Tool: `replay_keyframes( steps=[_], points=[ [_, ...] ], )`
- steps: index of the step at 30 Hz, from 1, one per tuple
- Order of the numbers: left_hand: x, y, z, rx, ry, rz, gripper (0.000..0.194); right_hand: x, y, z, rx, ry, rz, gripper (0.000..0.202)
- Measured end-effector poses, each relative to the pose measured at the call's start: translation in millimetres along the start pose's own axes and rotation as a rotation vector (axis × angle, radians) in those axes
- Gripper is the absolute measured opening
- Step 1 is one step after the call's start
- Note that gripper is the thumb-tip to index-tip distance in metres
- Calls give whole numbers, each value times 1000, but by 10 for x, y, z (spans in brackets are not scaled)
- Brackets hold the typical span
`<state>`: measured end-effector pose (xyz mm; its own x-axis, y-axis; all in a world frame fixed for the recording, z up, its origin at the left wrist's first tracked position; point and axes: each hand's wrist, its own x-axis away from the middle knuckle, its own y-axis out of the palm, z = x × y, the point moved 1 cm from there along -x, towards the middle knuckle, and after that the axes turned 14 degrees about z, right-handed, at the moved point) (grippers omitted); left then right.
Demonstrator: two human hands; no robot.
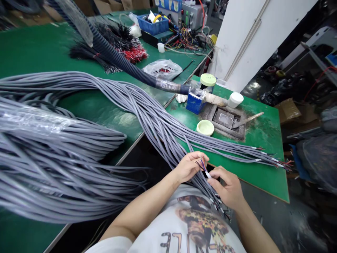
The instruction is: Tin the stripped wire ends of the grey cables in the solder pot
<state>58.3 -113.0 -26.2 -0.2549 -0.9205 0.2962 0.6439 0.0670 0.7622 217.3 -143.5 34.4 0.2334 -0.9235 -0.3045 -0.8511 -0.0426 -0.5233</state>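
My right hand pinches the white-wrapped end of a cable between thumb and fingers. Thin coloured wires, red, blue and dark, fan out of that end. My left hand closes its fingertips on some of these wires. A long bundle of grey cables runs from the left, over the table edge. Part of it lies along the green board with stripped ends at the right; another part hangs below my hands, its stripped ends against my shirt.
A solder pot with a scraper sits in the green board. Beside it are a hose, a blue box, a pale green lid and a white cup. Coiled grey cables fill the left.
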Motion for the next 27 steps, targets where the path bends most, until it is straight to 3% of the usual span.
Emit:
replay_keyframes(
  steps=[10, 21, 25, 27],
  points=[
    [-70, 118, -5, -77, 70, -69, 31, 6, -125, -4, -36, 141, -120, 13],
    [-120, 201, 18, -125, 133, -116, 26, -1, -202, 62, -155, 265, -179, 15],
    [-149, 213, 3, -144, 147, -53, 28, -11, -172, 45, -289, 362, -111, 10],
    [-172, 218, -35, -139, 152, -8, 27, -31, -137, 24, -378, 423, -12, 24]
  ],
)
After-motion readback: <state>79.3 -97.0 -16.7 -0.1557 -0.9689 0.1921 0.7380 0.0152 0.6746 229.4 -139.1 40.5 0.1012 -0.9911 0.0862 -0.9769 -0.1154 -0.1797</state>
